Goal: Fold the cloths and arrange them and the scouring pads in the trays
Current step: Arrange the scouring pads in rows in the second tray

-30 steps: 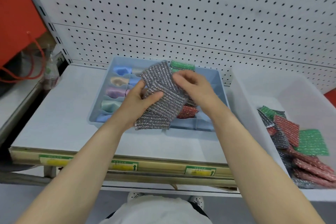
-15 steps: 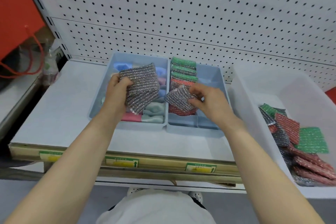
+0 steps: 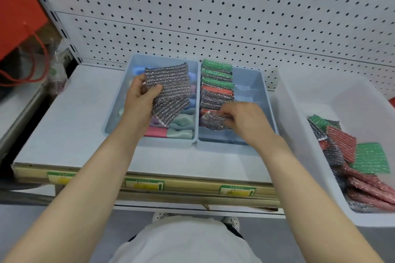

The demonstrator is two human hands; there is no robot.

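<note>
- the silver-grey sparkly mesh scouring pads [image 3: 168, 92], a small fanned stack, are left of centre in the frame, pinched between the thumb and curled fingers of the left hand [image 3: 141, 102] above the left pale-blue plastic tray [image 3: 118, 100].
- the right hand [image 3: 245, 119], fingers curled, grips one more silver pad [image 3: 213, 120] at the near end of the row in the right pale-blue plastic tray [image 3: 254, 83], centre frame.
- the pads look light, soft, springy and rough-faced, so unlikely to slip; probably best taken by an edge and tucked in upright.
- folded pastel cloths [image 3: 181, 126] fill the left tray.
- both trays sit on a white shelf board [image 3: 70, 130]. a white pegboard wall [image 3: 213, 17] is across the top, and a white bin [image 3: 299, 100] with loose red, green and silver pads [image 3: 352, 156] is at right.
</note>
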